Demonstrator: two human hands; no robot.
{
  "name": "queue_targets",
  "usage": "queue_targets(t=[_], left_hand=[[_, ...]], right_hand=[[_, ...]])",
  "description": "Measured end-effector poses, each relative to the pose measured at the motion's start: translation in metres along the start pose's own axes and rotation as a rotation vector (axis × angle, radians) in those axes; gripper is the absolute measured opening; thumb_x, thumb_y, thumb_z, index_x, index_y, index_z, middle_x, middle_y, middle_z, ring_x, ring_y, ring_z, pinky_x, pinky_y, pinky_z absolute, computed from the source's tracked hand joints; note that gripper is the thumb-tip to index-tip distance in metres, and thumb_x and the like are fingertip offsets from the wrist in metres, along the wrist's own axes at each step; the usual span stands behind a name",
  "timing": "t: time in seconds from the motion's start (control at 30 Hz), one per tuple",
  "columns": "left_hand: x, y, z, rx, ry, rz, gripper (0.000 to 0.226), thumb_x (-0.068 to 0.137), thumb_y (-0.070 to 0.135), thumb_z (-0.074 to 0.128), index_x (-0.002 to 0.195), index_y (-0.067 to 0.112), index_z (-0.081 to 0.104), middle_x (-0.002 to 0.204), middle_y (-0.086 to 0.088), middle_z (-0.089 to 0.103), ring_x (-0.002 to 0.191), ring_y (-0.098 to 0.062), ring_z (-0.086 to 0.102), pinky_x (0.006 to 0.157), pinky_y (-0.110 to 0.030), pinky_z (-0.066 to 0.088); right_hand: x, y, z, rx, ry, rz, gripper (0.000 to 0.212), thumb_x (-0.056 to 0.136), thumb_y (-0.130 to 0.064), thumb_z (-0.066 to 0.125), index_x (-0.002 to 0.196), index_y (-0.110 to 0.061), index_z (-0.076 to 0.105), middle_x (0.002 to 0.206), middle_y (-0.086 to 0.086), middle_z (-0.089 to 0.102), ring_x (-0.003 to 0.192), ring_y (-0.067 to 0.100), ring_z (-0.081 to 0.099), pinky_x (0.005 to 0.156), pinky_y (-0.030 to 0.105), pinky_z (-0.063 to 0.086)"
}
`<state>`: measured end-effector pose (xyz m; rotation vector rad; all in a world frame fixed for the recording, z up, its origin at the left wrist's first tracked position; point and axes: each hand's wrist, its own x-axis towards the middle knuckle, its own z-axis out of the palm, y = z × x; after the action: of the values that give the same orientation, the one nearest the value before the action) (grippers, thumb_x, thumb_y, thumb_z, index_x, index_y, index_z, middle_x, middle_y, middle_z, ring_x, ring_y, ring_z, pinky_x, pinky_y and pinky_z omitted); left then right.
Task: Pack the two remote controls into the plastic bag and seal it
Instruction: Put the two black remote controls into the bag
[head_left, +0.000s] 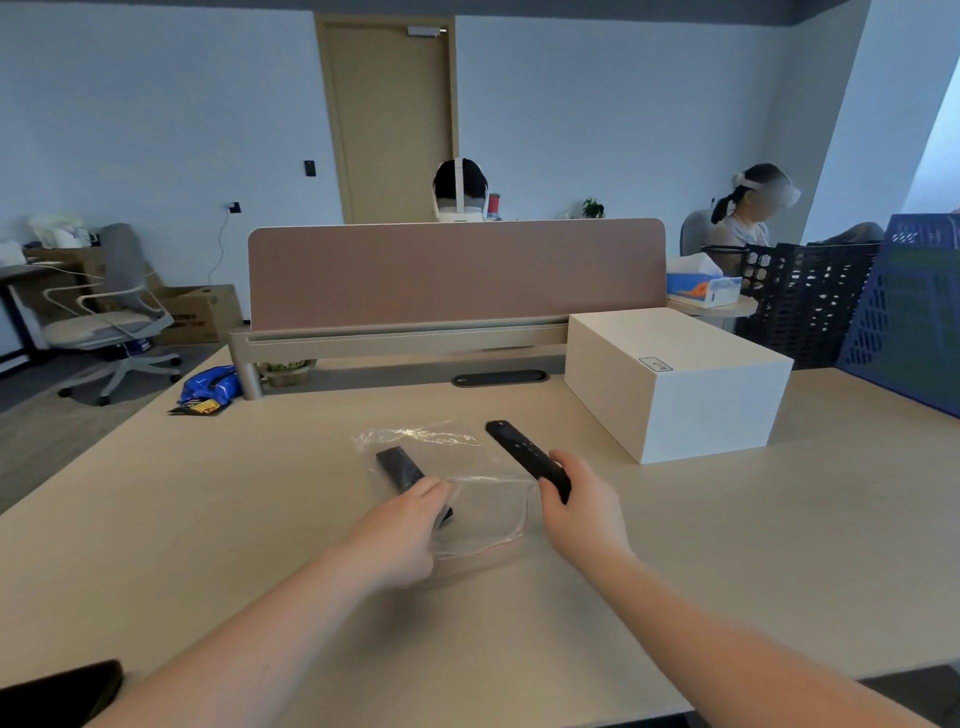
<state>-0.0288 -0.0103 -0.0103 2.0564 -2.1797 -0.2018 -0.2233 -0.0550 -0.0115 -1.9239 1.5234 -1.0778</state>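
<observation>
My right hand (576, 499) has its fingers clamped on the second remote (527, 457), at two o'clock of the plastic bag (467, 499). My left hand (410, 525) presses the first remote (402, 470); whether its fingers grip, I cannot tell. I should lift the bag's mouth and slide the second in lengthwise.

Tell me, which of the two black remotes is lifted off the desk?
The remote on the right, gripped at its near end by the right hand. The other remote lies flat by the plastic bag, under the left hand.
</observation>
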Motion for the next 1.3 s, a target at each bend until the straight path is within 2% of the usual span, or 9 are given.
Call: queue_targets(t=[0.1, 0.23, 0.33, 0.43, 0.57, 0.7, 0.9, 1.17, 1.3], left_hand=[[0.001, -0.001, 0.001, -0.009, -0.018, -0.025, 0.064, 0.083, 0.002, 0.043, 0.142, 0.017, 0.026, 0.147, 0.004, 0.031, 0.12, -0.026, 0.049, 0.089, -0.036, 0.048], [0.004, -0.005, 0.005, -0.021, -0.008, -0.059, 0.061, 0.081, 0.003, 0.048, 0.138, 0.018, 0.031, 0.141, 0.003, 0.036, 0.116, -0.025, 0.052, 0.089, -0.037, 0.05], [0.006, -0.007, 0.006, -0.04, 0.017, -0.083, 0.068, 0.08, 0.005, 0.053, 0.141, 0.019, 0.026, 0.141, 0.002, 0.036, 0.117, -0.026, 0.053, 0.09, -0.036, 0.05], [0.006, -0.008, 0.004, -0.058, 0.082, -0.109, 0.057, 0.08, 0.006, 0.052, 0.134, 0.016, 0.037, 0.139, 0.001, 0.039, 0.114, -0.026, 0.055, 0.091, -0.038, 0.051], [0.003, -0.002, -0.002, -0.06, 0.168, -0.118, 0.062, 0.081, 0.003, 0.051, 0.139, 0.015, 0.033, 0.142, 0.002, 0.037, 0.113, -0.028, 0.055, 0.086, -0.036, 0.05], [0.001, 0.001, -0.003, -0.02, 0.178, -0.079, 0.062, 0.083, -0.001, 0.046, 0.14, 0.016, 0.029, 0.143, 0.002, 0.036, 0.114, -0.029, 0.053, 0.083, -0.038, 0.05], [-0.003, 0.004, 0.001, 0.021, 0.153, -0.032, 0.064, 0.083, -0.001, 0.046, 0.141, 0.019, 0.028, 0.144, 0.006, 0.033, 0.114, -0.029, 0.054, 0.085, -0.042, 0.052], [-0.007, 0.0, -0.002, 0.049, 0.11, -0.016, 0.063, 0.082, 0.001, 0.05, 0.139, 0.019, 0.03, 0.14, 0.005, 0.036, 0.112, -0.028, 0.055, 0.085, -0.042, 0.051], [-0.006, -0.003, -0.001, 0.037, 0.09, -0.029, 0.068, 0.083, 0.002, 0.05, 0.143, 0.02, 0.024, 0.147, 0.009, 0.028, 0.118, -0.026, 0.051, 0.087, -0.039, 0.05]], right_hand=[[-0.01, -0.02, -0.015, 0.212, 0.015, -0.042, 0.03, 0.093, -0.017, 0.054, 0.122, -0.023, 0.058, 0.089, -0.012, 0.06, 0.078, 0.002, 0.057, 0.065, 0.006, 0.043], [-0.028, -0.037, -0.028, 0.3, 0.009, -0.177, 0.023, 0.09, -0.016, 0.06, 0.11, -0.028, 0.064, 0.084, -0.027, 0.06, 0.077, -0.019, 0.055, 0.066, -0.008, 0.038], [-0.04, -0.041, -0.033, 0.277, -0.013, -0.239, 0.019, 0.087, -0.014, 0.063, 0.103, -0.024, 0.068, 0.079, -0.026, 0.06, 0.075, -0.017, 0.055, 0.065, -0.006, 0.039], [-0.047, -0.037, -0.035, 0.209, -0.006, -0.265, 0.015, 0.084, -0.013, 0.066, 0.095, -0.021, 0.071, 0.072, -0.02, 0.062, 0.071, -0.006, 0.057, 0.063, 0.0, 0.041], [-0.055, -0.024, -0.036, 0.096, -0.009, -0.311, 0.012, 0.082, -0.016, 0.068, 0.094, -0.018, 0.07, 0.079, -0.004, 0.067, 0.08, 0.014, 0.061, 0.071, 0.021, 0.049], [-0.056, -0.014, -0.02, -0.114, -0.002, -0.417, 0.014, 0.084, -0.02, 0.065, 0.096, -0.013, 0.069, 0.086, -0.002, 0.068, 0.084, 0.018, 0.057, 0.071, 0.024, 0.047], [-0.038, -0.009, 0.017, -0.286, -0.005, -0.438, 0.014, 0.082, -0.02, 0.063, 0.082, -0.007, 0.066, 0.076, 0.007, 0.067, 0.078, 0.03, 0.057, 0.061, 0.032, 0.047], [-0.012, -0.019, 0.04, -0.4, -0.242, -0.288, 0.025, 0.091, -0.024, 0.057, 0.107, -0.009, 0.046, 0.109, 0.01, 0.06, 0.103, 0.031, 0.053, 0.07, 0.034, 0.041], [0.002, -0.021, 0.056, -0.425, -0.383, -0.218, 0.027, 0.085, -0.004, 0.057, 0.11, -0.006, 0.048, 0.121, 0.015, 0.046, 0.105, 0.035, 0.053, 0.081, 0.039, 0.05]])
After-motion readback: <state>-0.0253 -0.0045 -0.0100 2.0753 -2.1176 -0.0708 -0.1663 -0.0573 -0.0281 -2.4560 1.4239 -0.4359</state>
